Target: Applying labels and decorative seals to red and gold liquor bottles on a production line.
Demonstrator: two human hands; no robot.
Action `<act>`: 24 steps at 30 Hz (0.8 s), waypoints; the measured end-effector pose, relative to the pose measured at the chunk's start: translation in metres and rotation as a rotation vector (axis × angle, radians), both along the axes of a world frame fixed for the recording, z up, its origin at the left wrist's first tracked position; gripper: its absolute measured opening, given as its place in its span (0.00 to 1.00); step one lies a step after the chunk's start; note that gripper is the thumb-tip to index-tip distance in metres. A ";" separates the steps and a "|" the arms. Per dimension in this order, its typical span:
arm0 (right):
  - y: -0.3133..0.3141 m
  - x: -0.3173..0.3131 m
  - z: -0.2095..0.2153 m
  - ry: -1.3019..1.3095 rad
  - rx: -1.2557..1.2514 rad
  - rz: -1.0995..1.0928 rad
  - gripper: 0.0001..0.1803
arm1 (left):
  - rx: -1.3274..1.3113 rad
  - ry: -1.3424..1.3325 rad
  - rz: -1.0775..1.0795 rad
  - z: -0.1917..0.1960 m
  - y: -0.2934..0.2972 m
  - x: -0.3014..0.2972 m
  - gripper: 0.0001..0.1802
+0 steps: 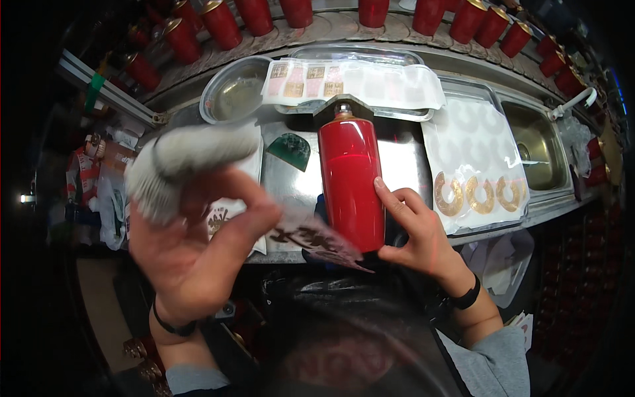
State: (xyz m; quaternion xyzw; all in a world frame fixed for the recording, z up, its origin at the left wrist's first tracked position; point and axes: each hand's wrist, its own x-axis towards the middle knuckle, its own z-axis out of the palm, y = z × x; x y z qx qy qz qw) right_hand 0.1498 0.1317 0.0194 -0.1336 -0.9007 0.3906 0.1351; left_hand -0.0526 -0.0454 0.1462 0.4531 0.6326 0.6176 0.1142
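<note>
My left hand [198,251] is raised at the left. Its thumb and index finger are closed on the edge of a thin, limp decal [317,241] with dark writing, blurred by motion. White knitted fabric [192,155] covers its upper fingers. The decal's far end hangs over the lower part of a glossy red bottle [350,172]. That bottle lies with its neck away from me, against a dark angled rest [360,109]. My right hand [420,231] grips the bottle's lower right side, index finger along the wall and thumb by the base. Left of the bottle lies a dark green scraper [290,151].
A round metal bowl [233,89] stands behind, beside a tray bearing a decal sheet [354,85]. On the right, another sheet carries gold ring-shaped decals [479,193], next to a sink [542,149] with a white tap. Red bottles [221,26] line a conveyor [331,30] at the back.
</note>
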 end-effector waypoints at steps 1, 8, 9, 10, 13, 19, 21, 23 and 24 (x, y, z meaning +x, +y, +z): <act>0.003 0.002 -0.001 0.026 -0.027 0.012 0.54 | -0.060 -0.018 -0.050 0.001 0.012 -0.005 0.26; 0.023 0.013 0.007 0.033 -0.323 -0.174 0.32 | -0.173 -0.204 -0.153 -0.069 0.085 -0.035 0.13; 0.023 0.007 0.010 0.141 -0.233 -0.154 0.30 | -0.220 -0.220 -0.168 -0.079 0.089 -0.041 0.12; 0.021 0.001 0.013 0.246 -0.141 -0.142 0.28 | -0.221 -0.225 -0.176 -0.088 0.092 -0.044 0.12; 0.006 -0.019 0.024 0.201 0.027 -0.091 0.31 | -0.247 -0.279 -0.176 -0.105 0.100 -0.049 0.21; 0.001 -0.020 0.011 0.055 0.074 -0.094 0.38 | -0.268 -0.179 -0.139 -0.113 0.107 -0.045 0.25; -0.005 -0.021 0.008 0.070 0.011 -0.090 0.39 | -0.260 -0.165 -0.087 -0.117 0.107 -0.048 0.25; -0.006 -0.020 0.008 0.051 -0.070 -0.118 0.40 | -0.218 -0.212 -0.043 -0.125 0.103 -0.054 0.24; -0.003 -0.019 0.009 0.047 -0.066 -0.091 0.40 | -0.215 -0.214 -0.052 -0.124 0.099 -0.054 0.24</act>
